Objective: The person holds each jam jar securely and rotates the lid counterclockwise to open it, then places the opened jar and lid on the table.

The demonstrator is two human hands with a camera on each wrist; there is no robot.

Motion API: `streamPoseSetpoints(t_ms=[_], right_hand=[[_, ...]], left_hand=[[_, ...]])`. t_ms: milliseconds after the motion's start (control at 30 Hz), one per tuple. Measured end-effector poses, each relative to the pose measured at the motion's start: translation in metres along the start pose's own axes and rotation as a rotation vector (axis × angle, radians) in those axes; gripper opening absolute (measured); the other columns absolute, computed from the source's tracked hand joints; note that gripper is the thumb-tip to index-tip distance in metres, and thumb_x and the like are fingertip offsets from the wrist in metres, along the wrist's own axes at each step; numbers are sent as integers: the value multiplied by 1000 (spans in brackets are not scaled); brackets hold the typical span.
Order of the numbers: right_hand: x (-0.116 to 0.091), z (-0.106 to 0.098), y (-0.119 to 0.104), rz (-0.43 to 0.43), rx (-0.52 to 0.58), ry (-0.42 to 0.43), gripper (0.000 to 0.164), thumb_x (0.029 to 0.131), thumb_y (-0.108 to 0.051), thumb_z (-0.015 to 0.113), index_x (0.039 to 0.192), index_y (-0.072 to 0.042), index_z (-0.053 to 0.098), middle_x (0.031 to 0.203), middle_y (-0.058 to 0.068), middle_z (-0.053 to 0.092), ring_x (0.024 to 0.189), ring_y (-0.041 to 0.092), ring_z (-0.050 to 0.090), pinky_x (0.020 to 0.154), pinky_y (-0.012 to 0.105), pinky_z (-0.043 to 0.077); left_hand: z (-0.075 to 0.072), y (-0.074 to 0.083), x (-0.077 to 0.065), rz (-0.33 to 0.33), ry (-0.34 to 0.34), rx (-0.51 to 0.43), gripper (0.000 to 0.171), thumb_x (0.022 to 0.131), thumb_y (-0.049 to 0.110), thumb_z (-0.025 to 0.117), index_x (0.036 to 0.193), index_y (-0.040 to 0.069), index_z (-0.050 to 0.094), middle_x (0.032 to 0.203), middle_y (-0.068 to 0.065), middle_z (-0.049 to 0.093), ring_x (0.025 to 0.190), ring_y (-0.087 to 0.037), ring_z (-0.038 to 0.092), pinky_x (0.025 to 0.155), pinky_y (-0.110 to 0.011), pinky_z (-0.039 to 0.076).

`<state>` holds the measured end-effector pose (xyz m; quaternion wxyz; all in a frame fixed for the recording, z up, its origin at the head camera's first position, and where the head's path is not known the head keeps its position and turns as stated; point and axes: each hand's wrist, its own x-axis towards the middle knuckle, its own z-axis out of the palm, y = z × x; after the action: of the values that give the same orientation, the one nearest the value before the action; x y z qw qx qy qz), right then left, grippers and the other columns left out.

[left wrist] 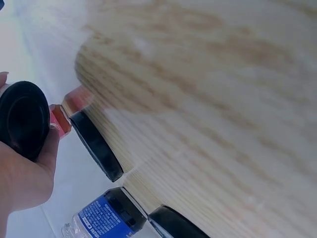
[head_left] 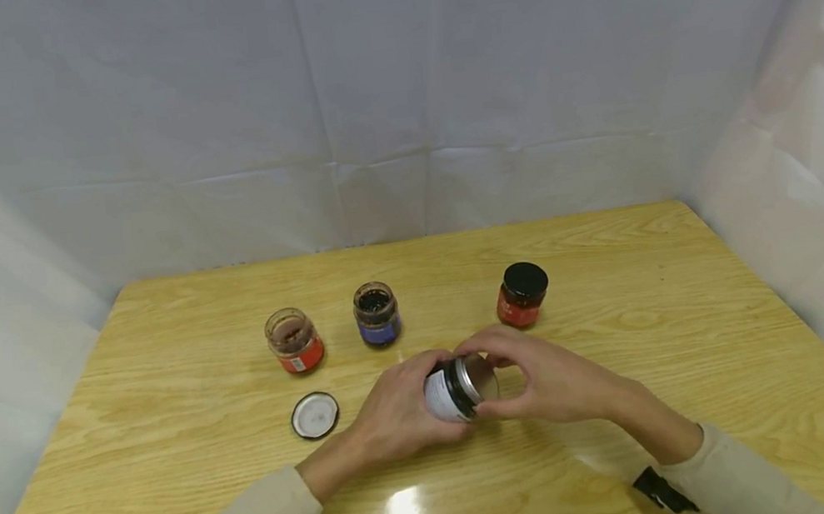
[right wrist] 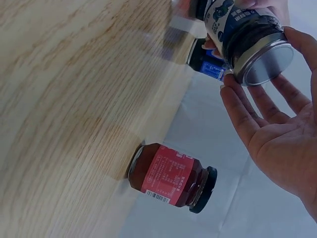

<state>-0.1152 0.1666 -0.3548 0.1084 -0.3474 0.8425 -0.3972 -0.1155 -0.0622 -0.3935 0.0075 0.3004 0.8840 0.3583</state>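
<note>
My left hand (head_left: 405, 404) grips the body of a jar (head_left: 442, 396) with a white label and a dark band below its silver lid (head_left: 479, 377). The jar is tilted over the table, its lid facing right. The thumb and fingertips of my right hand (head_left: 556, 376) hold the lid's rim, with the palm apart from it. In the right wrist view, the lid (right wrist: 270, 64) shows its flat top between the right thumb and fingers. The jar's dark base (left wrist: 25, 119) faces the left wrist camera.
An uncapped red-labelled jar (head_left: 295, 343) and an uncapped blue-labelled jar (head_left: 377, 317) stand behind the left hand. A red jar with a black lid (head_left: 520, 296) stands behind the right. One loose lid (head_left: 315, 415) lies underside up; another black lid (left wrist: 96, 146) shows in the left wrist view.
</note>
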Motion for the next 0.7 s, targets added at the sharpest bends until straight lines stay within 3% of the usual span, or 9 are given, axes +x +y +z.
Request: streamPoseSetpoints(t_ms=[300, 567, 700], right_hand=[[-2, -7, 1, -35, -11, -15, 52, 84, -37, 73, 130, -21, 53, 127, -11, 51, 116, 12, 49, 95, 38, 44], [-4, -13, 3, -8, 25, 18, 58, 83, -42, 72, 132, -18, 51, 126, -9, 51, 113, 12, 51, 94, 36, 44], [-5, -14, 3, -2, 16, 29, 60, 83, -42, 71, 133, -16, 51, 127, -9, 50, 113, 12, 51, 94, 36, 44]], left_hand=[[0, -2, 1, 4, -6, -15, 68, 61, 37, 84, 121, 17, 57, 100, 10, 60, 82, -7, 55, 68, -25, 46], [-1, -3, 3, -106, 16, -22, 68, 63, 39, 82, 122, 17, 55, 102, 5, 61, 82, -9, 56, 67, -26, 47], [-2, -3, 7, -130, 36, -31, 68, 63, 39, 81, 122, 17, 55, 102, 5, 61, 82, -9, 56, 67, -27, 47]])
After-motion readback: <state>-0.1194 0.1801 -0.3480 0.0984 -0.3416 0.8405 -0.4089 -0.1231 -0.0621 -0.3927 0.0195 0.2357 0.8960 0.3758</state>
